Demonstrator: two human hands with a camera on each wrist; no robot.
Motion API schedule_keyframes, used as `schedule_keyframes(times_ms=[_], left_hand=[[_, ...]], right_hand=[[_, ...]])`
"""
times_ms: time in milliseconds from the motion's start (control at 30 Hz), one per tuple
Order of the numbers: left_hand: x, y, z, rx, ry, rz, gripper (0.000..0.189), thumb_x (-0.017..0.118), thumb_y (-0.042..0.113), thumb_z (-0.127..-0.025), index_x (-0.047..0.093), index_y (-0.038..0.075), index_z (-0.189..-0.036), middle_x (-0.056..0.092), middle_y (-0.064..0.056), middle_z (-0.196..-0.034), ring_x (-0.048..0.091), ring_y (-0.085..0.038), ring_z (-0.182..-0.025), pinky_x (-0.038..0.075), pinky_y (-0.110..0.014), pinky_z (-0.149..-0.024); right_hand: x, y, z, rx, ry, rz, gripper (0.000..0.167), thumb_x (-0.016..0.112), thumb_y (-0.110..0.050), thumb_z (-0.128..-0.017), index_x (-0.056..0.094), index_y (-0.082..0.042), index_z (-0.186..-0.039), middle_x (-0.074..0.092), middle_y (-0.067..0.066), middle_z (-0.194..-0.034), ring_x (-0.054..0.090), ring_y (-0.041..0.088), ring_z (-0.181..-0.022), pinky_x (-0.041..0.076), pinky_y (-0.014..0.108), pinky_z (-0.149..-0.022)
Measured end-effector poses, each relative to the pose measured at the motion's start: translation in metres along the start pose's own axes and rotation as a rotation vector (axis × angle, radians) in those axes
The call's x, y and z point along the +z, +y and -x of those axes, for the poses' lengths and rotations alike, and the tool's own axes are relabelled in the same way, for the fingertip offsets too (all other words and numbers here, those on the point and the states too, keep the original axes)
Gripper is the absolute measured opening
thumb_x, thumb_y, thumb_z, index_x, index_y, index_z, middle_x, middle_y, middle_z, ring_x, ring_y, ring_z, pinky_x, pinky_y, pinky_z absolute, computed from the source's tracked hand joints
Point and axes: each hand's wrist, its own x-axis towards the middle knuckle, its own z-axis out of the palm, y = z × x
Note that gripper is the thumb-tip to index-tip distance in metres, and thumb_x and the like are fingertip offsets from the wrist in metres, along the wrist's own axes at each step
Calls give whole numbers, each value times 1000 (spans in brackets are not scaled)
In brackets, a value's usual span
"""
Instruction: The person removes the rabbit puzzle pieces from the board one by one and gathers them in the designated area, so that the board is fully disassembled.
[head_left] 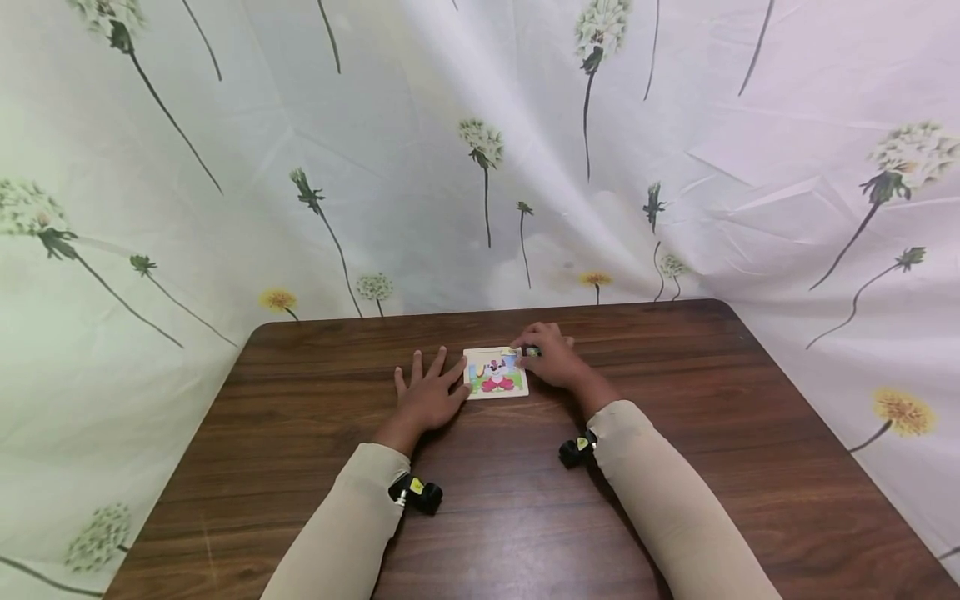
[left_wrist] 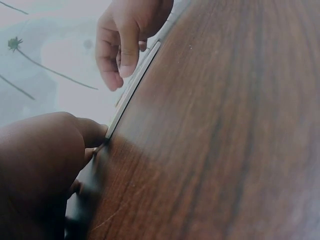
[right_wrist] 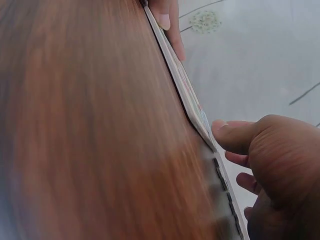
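Note:
A small picture puzzle board [head_left: 495, 379] with a pink and white cartoon figure lies on the table. My left hand [head_left: 431, 396] rests on the tabletop with fingers spread, its thumb and index finger touching the board's left edge. At the upper right corner, my right hand [head_left: 553, 357] has bent fingers. A pale puzzle piece [head_left: 508, 351] lies beside its index fingertip, and a small green patch [head_left: 533, 352] shows between thumb and fingers. Whether the fingers pinch a piece is hidden. In the right wrist view, the thumb [right_wrist: 227, 132] is at the board's edge.
The brown wooden table [head_left: 495, 517] has rounded back corners. Behind it and along its sides hangs a pale cloth [head_left: 420, 200] printed with dandelions. Black wrist cameras are strapped to the left sleeve [head_left: 345, 508] and the right sleeve [head_left: 667, 483].

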Motion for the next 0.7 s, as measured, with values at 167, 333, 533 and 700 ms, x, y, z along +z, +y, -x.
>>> schedule_keyframes(times_ms=[167, 333, 533, 700], left_hand=[[0, 0, 0, -2, -1, -4, 65, 44, 55, -115, 29, 35, -175, 6, -8, -187, -11, -49, -170, -9, -81, -129], [1, 0, 0, -5, 0, -7, 65, 44, 56, -115, 29, 35, -175, 6, -8, -187, -11, -49, -170, -8, -81, -129], [1, -1, -1, -5, -1, -8, 65, 44, 56, -115, 29, 35, -175, 6, -8, -187, -11, -49, -170, -8, -81, -128], [1, -1, -1, -5, -7, -9, 65, 43, 56, -115, 28, 34, -175, 6, -8, -187, -11, -50, -170, -9, -81, -128]], right_hand=[[3, -6, -2, -16, -15, 6, 22, 73, -19, -107, 82, -19, -127, 60, 12, -142, 41, 40, -143, 23, 65, -108], [6, -8, -4, -26, -44, 30, 23, 70, -16, -108, 82, -22, -127, 57, 11, -143, 37, 40, -145, 21, 64, -108], [8, -8, -5, -32, -74, 67, 24, 69, -17, -109, 82, -24, -128, 53, 11, -148, 33, 42, -148, 20, 65, -110], [7, -10, -5, -28, -94, 86, 24, 68, -18, -110, 82, -26, -127, 51, 11, -151, 32, 43, -149, 20, 65, -112]])
